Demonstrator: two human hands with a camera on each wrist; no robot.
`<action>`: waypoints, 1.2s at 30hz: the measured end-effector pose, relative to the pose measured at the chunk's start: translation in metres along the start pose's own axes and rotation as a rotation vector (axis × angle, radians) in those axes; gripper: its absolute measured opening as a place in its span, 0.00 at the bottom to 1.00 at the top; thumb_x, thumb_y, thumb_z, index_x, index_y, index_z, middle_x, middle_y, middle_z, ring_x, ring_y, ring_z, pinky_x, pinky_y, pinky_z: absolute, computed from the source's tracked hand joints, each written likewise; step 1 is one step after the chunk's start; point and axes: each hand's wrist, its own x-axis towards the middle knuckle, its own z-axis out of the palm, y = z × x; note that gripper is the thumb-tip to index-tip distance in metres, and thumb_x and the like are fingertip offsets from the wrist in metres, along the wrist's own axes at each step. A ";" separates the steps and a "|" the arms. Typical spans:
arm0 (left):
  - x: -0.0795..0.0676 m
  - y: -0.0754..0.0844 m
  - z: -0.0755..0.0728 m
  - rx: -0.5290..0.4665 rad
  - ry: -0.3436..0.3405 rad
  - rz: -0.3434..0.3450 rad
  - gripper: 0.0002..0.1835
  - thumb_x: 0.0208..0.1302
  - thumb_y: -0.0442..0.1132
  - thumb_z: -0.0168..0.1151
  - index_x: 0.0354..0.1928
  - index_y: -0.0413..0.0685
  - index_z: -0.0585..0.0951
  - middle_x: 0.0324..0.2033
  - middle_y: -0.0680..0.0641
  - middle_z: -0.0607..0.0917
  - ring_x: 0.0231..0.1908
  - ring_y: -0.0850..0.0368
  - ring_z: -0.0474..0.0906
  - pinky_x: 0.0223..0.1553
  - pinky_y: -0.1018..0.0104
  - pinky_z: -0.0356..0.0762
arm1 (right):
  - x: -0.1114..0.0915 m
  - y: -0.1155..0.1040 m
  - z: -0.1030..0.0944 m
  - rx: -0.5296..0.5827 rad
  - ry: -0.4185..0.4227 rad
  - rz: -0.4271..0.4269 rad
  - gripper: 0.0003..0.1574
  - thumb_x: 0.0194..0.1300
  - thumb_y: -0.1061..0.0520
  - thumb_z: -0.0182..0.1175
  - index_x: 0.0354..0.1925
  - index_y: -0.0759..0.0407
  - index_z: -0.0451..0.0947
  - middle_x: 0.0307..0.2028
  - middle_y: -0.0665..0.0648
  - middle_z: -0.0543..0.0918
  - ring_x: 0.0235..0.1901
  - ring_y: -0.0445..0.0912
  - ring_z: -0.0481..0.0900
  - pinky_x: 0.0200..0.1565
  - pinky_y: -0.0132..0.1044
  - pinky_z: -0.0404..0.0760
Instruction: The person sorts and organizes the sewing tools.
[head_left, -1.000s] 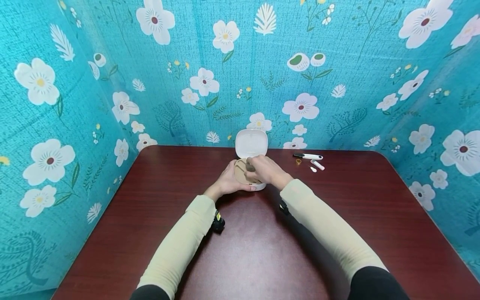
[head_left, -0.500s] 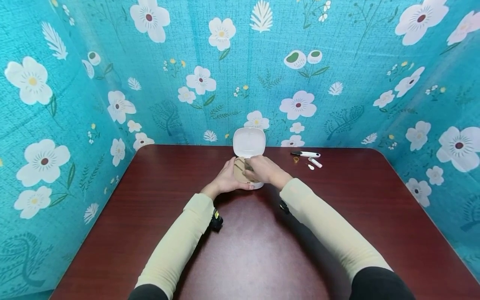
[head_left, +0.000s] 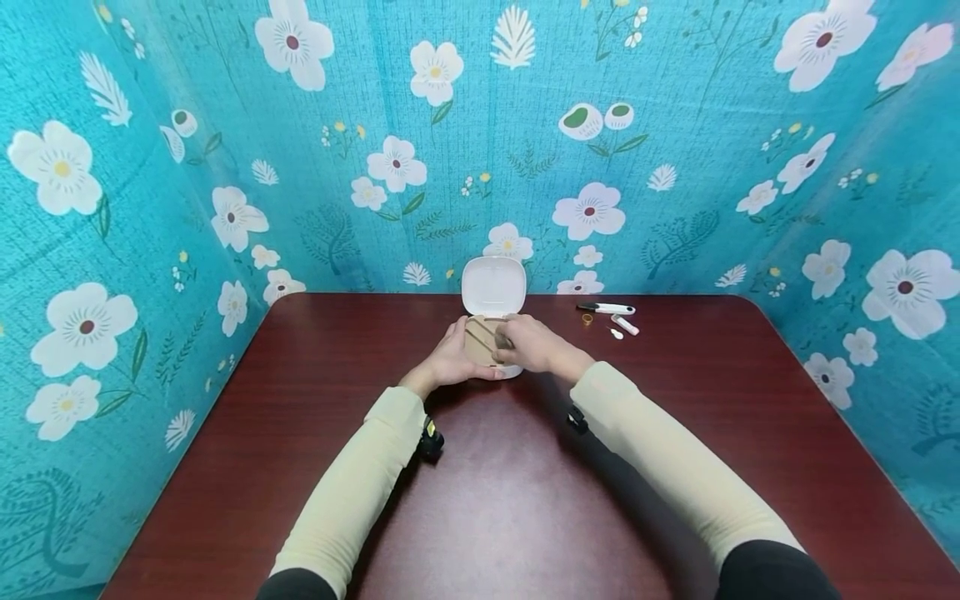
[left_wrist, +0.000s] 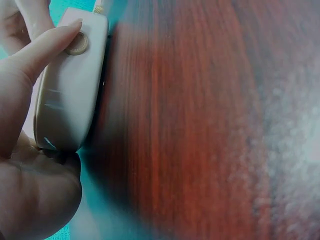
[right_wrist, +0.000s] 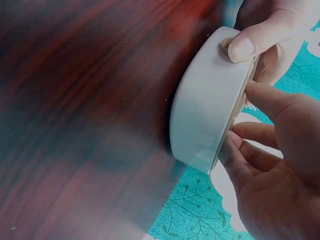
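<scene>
A small white case (left_wrist: 72,95) with rounded corners stands near the back of the table, its lid (head_left: 493,285) raised at the rear. The beige inside (head_left: 480,333) has grooves across it. My left hand (head_left: 453,360) grips the case from the left, with the thumb lying along the front beside a round tan button (left_wrist: 77,45). My right hand (head_left: 534,343) reaches over the right side of the case with bent fingers (right_wrist: 270,100) at the beige interior. The fingertips are partly hidden, and whether they pinch something cannot be seen.
On the dark red-brown table (head_left: 337,333), right of the case, lie a black-and-white pen-like tool (head_left: 606,308), a small gold ring (head_left: 587,319), a short white tube-like piece (head_left: 625,325) and a tiny white piece (head_left: 617,333). A floral teal cloth (head_left: 420,208) hangs behind.
My right hand has shifted slightly right over the case, baring more of the grooved beige inside. My left hand keeps its grip. The head view has swung a little.
</scene>
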 end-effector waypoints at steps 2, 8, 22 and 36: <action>0.000 0.000 0.000 -0.007 0.005 0.000 0.74 0.41 0.58 0.85 0.80 0.41 0.45 0.74 0.35 0.58 0.72 0.42 0.60 0.71 0.50 0.61 | -0.004 0.002 0.000 0.032 0.005 -0.015 0.08 0.68 0.57 0.68 0.33 0.59 0.80 0.31 0.60 0.79 0.35 0.48 0.71 0.37 0.41 0.72; 0.000 -0.001 0.001 0.001 0.017 0.003 0.72 0.40 0.58 0.85 0.79 0.42 0.48 0.71 0.37 0.61 0.69 0.44 0.63 0.69 0.50 0.64 | -0.020 0.012 0.000 0.105 0.049 -0.070 0.05 0.67 0.61 0.66 0.39 0.62 0.82 0.37 0.60 0.80 0.41 0.50 0.73 0.43 0.43 0.74; -0.004 0.000 0.003 -0.018 0.030 0.016 0.66 0.40 0.56 0.86 0.76 0.45 0.55 0.67 0.38 0.64 0.65 0.44 0.67 0.66 0.50 0.66 | -0.053 0.028 0.004 0.093 0.058 -0.169 0.14 0.67 0.61 0.65 0.50 0.62 0.85 0.54 0.62 0.79 0.57 0.57 0.74 0.62 0.55 0.71; -0.002 0.001 0.003 -0.025 0.053 0.039 0.63 0.39 0.55 0.86 0.74 0.46 0.58 0.65 0.40 0.67 0.64 0.45 0.66 0.66 0.51 0.66 | -0.064 0.055 -0.003 0.120 0.106 -0.047 0.16 0.66 0.62 0.67 0.52 0.62 0.85 0.54 0.61 0.79 0.56 0.56 0.76 0.61 0.56 0.74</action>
